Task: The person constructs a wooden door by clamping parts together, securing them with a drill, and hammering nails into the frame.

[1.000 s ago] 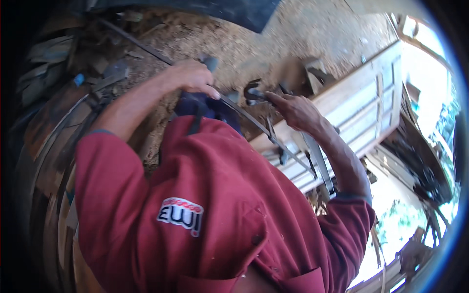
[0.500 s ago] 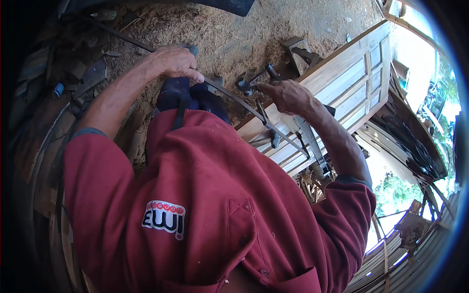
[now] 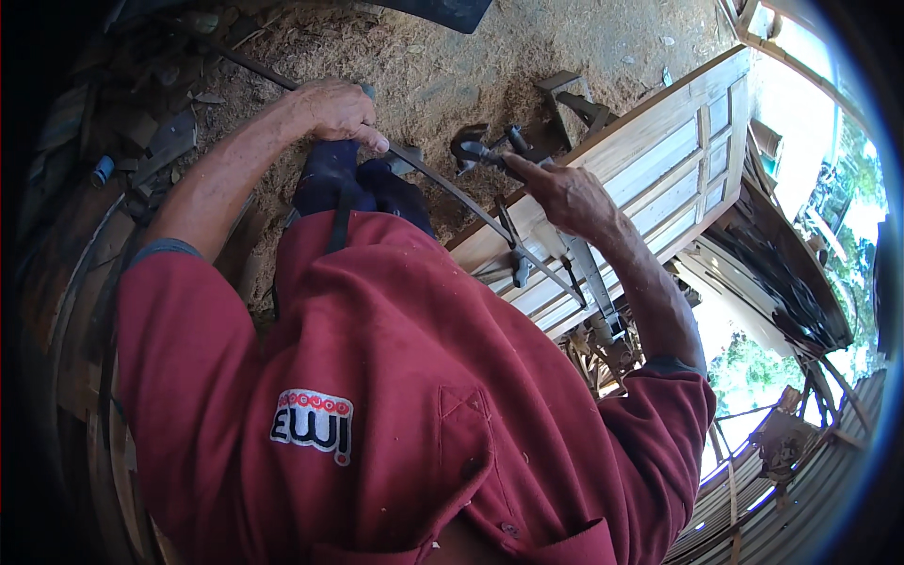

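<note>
My left hand (image 3: 341,115) is closed around a long, narrow metal bar (image 3: 450,190), which runs from the far left down to the right. Its lower right end lies over a panelled wooden door (image 3: 648,134). A dark metal jaw-like fitting (image 3: 520,267) sits on the bar above the door. In my right hand (image 3: 572,195) is a hammer (image 3: 473,148), gripped by its handle. The hammer's dark, curved head points left, beyond the bar and apart from it. My right palm is hidden.
A dark metal clamp or bracket (image 3: 576,99) stands at the door's far edge. Wood shavings (image 3: 377,56) cover the ground. Scrap boards (image 3: 165,146) and a small blue cylinder (image 3: 103,170) lie at the left. Leaning timber (image 3: 782,273) is beyond the door at the right.
The hammer has turned in my right hand, so its head now shows more to the left and higher. Both hands have shifted slightly; my left hand keeps its hold on the bar.
</note>
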A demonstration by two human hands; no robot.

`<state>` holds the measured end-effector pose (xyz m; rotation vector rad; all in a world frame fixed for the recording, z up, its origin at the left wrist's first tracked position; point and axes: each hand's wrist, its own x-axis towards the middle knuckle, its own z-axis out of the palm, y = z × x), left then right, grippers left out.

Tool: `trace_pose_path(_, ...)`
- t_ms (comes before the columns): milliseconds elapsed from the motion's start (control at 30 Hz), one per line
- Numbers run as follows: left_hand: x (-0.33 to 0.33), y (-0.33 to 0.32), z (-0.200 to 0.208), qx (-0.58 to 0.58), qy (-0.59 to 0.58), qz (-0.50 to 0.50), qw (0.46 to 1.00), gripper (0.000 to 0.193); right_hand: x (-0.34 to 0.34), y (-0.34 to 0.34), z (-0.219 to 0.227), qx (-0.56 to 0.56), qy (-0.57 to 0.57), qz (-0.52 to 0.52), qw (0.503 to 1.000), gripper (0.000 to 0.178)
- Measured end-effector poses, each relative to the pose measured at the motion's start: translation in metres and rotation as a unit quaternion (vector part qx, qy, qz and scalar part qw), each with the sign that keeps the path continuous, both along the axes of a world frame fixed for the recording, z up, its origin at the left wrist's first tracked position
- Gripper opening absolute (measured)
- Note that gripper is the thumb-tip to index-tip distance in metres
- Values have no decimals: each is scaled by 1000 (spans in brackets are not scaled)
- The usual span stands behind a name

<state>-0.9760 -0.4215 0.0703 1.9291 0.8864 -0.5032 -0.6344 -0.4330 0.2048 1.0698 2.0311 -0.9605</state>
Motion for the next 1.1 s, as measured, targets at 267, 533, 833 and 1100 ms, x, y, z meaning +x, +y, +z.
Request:
trace_pose_path(267, 2, 7, -7, 12, -14, -2, 1000, 67, 30, -21, -29, -58, -167, 121, 977, 34)
trace_pose_path(533, 1, 7, 0, 9, -13, 12, 1000, 67, 5, -21, -5, 80, 95, -38, 992, 42)
trace_pose_path(833, 4, 15, -12, -14, -22, -13, 1000, 65, -13, 8, 7, 54, 14, 73, 996, 40)
trace_pose_path(1100, 6, 16, -17, -3, -46, -2, 999, 70, 33, -45, -21, -98, -196, 105, 970, 48)
